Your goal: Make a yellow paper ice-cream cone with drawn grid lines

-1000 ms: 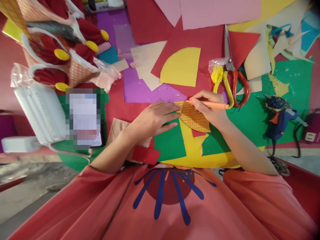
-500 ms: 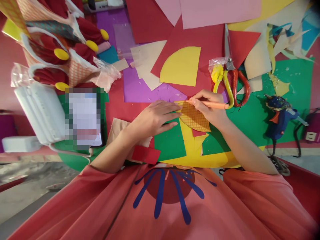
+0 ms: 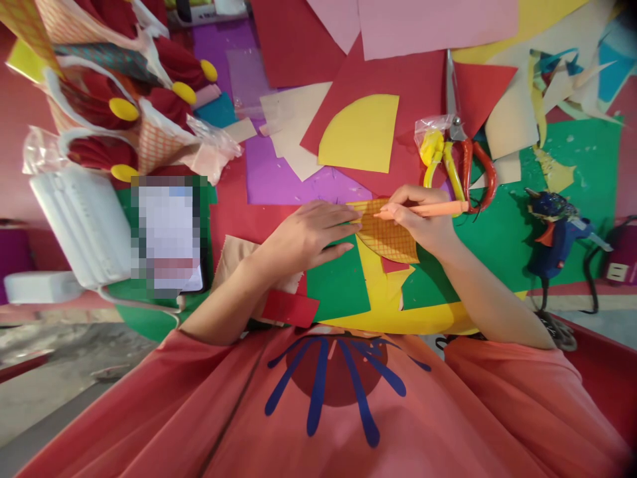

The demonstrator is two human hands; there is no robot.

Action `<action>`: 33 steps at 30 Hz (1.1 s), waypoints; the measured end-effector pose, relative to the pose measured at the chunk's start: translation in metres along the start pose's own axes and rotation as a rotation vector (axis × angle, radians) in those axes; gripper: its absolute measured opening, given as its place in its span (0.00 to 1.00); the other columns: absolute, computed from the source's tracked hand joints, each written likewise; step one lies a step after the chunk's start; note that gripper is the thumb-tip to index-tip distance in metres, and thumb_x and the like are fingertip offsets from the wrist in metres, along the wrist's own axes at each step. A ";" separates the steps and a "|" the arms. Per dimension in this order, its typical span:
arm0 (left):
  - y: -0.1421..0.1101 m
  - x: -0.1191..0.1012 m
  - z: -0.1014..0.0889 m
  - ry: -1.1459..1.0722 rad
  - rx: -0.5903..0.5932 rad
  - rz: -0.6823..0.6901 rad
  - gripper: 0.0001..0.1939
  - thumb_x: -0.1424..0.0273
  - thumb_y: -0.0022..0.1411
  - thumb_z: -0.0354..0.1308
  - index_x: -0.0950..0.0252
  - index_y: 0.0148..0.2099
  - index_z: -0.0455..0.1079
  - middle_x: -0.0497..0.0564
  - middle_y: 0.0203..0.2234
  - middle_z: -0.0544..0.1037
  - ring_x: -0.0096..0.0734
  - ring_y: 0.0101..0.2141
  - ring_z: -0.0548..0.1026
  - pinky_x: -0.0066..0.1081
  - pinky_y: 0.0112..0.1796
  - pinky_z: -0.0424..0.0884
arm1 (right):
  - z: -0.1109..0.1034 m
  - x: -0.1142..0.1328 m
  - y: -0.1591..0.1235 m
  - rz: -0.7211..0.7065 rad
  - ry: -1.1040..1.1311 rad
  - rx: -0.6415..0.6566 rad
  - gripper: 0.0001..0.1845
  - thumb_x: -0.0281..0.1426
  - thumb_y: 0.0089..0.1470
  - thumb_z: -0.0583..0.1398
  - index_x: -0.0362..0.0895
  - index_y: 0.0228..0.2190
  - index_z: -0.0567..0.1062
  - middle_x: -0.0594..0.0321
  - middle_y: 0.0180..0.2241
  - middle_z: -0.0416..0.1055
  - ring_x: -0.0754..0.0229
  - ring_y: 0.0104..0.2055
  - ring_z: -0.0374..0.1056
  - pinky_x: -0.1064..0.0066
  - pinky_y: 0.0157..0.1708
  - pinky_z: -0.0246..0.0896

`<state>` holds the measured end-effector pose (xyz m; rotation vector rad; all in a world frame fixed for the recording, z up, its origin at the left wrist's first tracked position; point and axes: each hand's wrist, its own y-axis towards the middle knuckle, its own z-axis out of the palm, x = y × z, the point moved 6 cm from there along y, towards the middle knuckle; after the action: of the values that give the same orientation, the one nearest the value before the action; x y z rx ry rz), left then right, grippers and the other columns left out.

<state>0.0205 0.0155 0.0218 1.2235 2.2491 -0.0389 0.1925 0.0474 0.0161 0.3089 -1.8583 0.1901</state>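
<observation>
My right hand point(image 3: 423, 216) grips an orange marker point(image 3: 440, 209) between thumb and fingers, its tip pointing left over a yellow paper piece with a drawn grid point(image 3: 391, 232). That piece is a quarter-circle shape with brownish crossing lines. My left hand point(image 3: 318, 229) lies flat with its fingers stretched out, the fingertips resting on the piece's left edge. Just beyond my hands is a plain yellow quarter-circle paper point(image 3: 365, 133) on red paper. Scissors with red and yellow handles point(image 3: 455, 139) lie to the right of it, partly covered by a bit of clear plastic.
At the right rests a blue glue gun point(image 3: 555, 232) on green paper. On the left are a phone point(image 3: 169, 232) with a blurred screen, a white box-shaped device point(image 3: 79, 222) and several grid-patterned paper cones point(image 3: 162, 136). Pink paper point(image 3: 438, 26) and offcuts lie at the back.
My right hand has shifted slightly right with the marker, whose tip has moved from the piece's top edge down onto its gridded face. My left hand has stayed in place.
</observation>
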 end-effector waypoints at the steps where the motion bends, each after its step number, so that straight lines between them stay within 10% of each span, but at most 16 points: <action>1: 0.000 0.001 0.000 0.006 0.001 -0.007 0.17 0.64 0.70 0.49 0.68 0.52 0.72 0.59 0.51 0.76 0.42 0.52 0.74 0.43 0.52 0.70 | -0.003 0.001 -0.001 -0.016 0.009 -0.046 0.12 0.34 0.54 0.60 0.43 0.23 0.74 0.66 0.22 0.73 0.68 0.22 0.66 0.74 0.23 0.59; 33: -0.001 0.006 0.001 0.030 0.009 -0.078 0.17 0.65 0.70 0.48 0.66 0.54 0.71 0.58 0.54 0.74 0.45 0.55 0.72 0.46 0.53 0.68 | 0.008 -0.001 0.002 0.005 -0.185 0.129 0.15 0.34 0.53 0.60 0.43 0.18 0.69 0.68 0.17 0.67 0.68 0.20 0.60 0.73 0.22 0.50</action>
<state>0.0176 0.0192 0.0178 1.1478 2.3238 -0.0607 0.1851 0.0473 0.0130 0.4225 -2.0336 0.2942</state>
